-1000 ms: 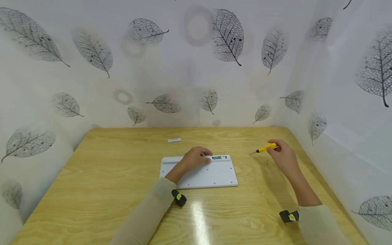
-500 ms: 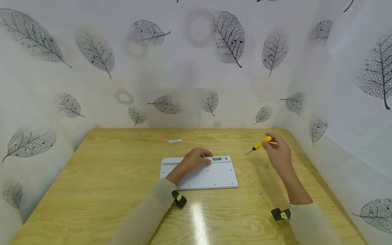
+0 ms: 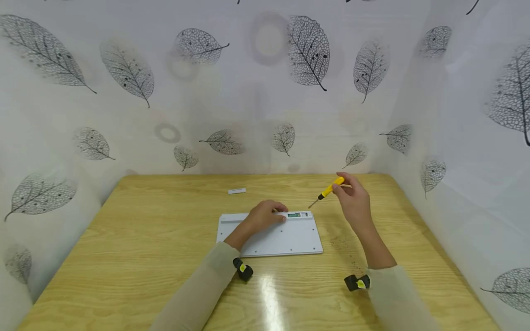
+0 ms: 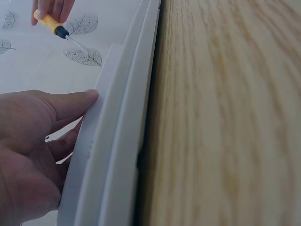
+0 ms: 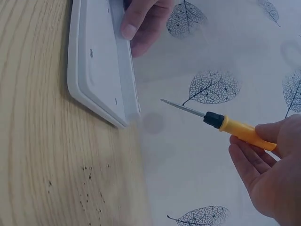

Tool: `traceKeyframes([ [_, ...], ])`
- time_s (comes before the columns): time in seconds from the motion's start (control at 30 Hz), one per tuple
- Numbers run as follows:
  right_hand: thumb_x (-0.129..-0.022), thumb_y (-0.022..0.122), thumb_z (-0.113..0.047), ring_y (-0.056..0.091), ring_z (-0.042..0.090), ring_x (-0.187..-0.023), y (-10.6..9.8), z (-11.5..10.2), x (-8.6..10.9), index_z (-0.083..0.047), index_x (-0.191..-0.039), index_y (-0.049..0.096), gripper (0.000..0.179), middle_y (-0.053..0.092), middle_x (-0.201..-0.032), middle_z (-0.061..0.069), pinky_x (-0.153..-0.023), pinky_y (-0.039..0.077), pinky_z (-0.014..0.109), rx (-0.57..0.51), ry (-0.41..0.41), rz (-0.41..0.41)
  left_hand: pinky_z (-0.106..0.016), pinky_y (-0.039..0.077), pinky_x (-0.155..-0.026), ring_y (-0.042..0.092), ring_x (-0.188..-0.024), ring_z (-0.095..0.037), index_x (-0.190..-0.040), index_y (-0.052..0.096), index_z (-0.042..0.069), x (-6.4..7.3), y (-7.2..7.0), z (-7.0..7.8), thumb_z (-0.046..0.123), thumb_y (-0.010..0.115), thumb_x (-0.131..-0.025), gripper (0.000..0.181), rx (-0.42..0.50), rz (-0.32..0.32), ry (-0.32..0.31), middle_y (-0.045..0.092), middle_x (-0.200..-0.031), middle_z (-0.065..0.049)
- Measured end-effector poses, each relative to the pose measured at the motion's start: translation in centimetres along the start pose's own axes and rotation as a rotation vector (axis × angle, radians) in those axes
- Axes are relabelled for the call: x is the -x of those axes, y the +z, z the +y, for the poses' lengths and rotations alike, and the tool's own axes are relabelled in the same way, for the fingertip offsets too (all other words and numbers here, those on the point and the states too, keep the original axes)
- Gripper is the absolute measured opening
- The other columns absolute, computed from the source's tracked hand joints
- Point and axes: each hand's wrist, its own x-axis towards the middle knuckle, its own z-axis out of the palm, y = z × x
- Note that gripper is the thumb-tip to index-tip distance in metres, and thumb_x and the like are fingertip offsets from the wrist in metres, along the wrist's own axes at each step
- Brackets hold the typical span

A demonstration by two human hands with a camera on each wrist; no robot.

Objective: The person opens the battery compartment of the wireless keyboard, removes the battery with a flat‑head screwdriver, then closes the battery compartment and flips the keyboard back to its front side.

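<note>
A white keyboard (image 3: 298, 236) lies face down on the wooden table, small screws dotting its back. Along its far ridge, a small opening (image 3: 295, 215) shows green circuitry. My left hand (image 3: 264, 216) holds that ridge, thumb on the near side and fingers behind, as the left wrist view also shows (image 4: 33, 150). Pinched between my right thumb and fingers is a yellow screwdriver (image 3: 333, 186) with a black collar. Its metal tip points down and left, just above the keyboard's far right corner and apart from it. My right hand (image 3: 355, 202) is raised over the table.
A small white strip (image 3: 237, 191) lies on the table behind the keyboard. Dark specks (image 5: 87, 188) are scattered on the wood right of the keyboard. Leaf-patterned sheeting (image 3: 248, 101) encloses the table at the back and sides.
My right hand has moved left with the screwdriver, bringing its tip from well right of the keyboard to its far right corner. The screwdriver has tilted more steeply. My left hand stays put.
</note>
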Motion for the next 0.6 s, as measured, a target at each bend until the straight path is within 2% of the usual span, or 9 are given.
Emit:
traceKeyframes([
  [0.27, -0.101, 0.063, -0.022, 0.063, 0.002, -0.097, 1.4, -0.4, -0.3, -0.012, -0.142, 0.055, 0.043, 0.061, -0.125, 0.013, -0.081, 0.051, 0.01, 0.011, 0.01, -0.017, -0.041, 0.049, -0.098, 0.062, -0.109, -0.016, -0.12, 0.073, 0.021, 0.0, 0.0, -0.1, 0.024, 0.07, -0.095, 0.024, 0.006, 0.001, 0.001, 0.07, -0.117, 0.004],
  [0.47, -0.101, 0.063, -0.024, 0.067, 0.021, -0.101, 2.4, -0.2, -0.1, -0.012, -0.14, 0.056, 0.041, 0.064, -0.121, 0.012, -0.074, 0.051, 0.012, 0.075, -0.026, -0.035, -0.041, 0.049, -0.098, 0.062, -0.11, -0.017, -0.12, 0.073, 0.02, 0.0, 0.0, -0.1, 0.024, 0.07, -0.096, 0.025, 0.004, -0.002, 0.007, 0.07, -0.117, 0.004],
  [0.6, -0.101, 0.063, -0.022, 0.069, 0.028, -0.102, 3.0, -0.3, 0.1, -0.01, -0.14, 0.057, 0.041, 0.065, -0.123, 0.014, -0.071, 0.051, 0.013, 0.088, -0.028, -0.056, -0.041, 0.049, -0.099, 0.062, -0.11, -0.017, -0.12, 0.073, 0.02, 0.0, 0.0, 0.0, 0.024, 0.07, -0.095, 0.025, -0.001, -0.002, 0.008, 0.07, -0.117, 0.004],
])
